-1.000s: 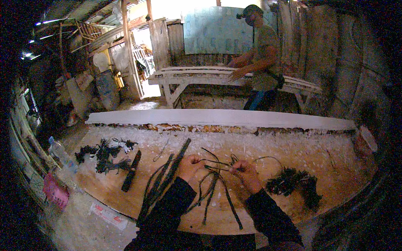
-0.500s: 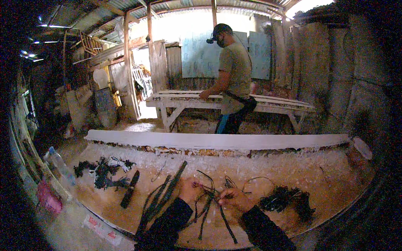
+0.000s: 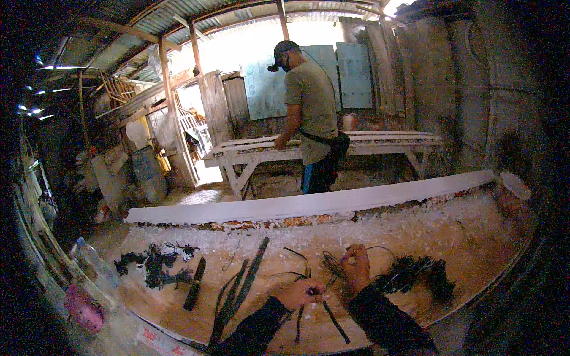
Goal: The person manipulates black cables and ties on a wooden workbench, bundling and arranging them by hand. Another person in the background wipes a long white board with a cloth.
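Observation:
My left hand (image 3: 301,293) is closed low over the table, on a small bunch of thin dark strips (image 3: 336,324) that stick out above and below it. To its right and farther forward, my right hand (image 3: 356,267) is closed like a fist. What its fingers hold is too small to make out. Beside it lies a loose coil of thin dark wire or cord (image 3: 333,265). Longer dark strips (image 3: 244,285) rest left of my left hand, and a dark knife-shaped tool (image 3: 195,285) lies farther left.
Tangled dark scraps form a pile (image 3: 159,265) at the left and another pile (image 3: 418,276) at the right. A white beam (image 3: 309,200) runs along the table's far edge. A clear bottle (image 3: 89,258) stands far left. A person (image 3: 312,107) works at a long bench (image 3: 255,155) beyond.
My right hand has moved up and right, apart from my left hand. My left hand has shifted right and down over the strips. The view has tilted, and the person beyond leans further forward.

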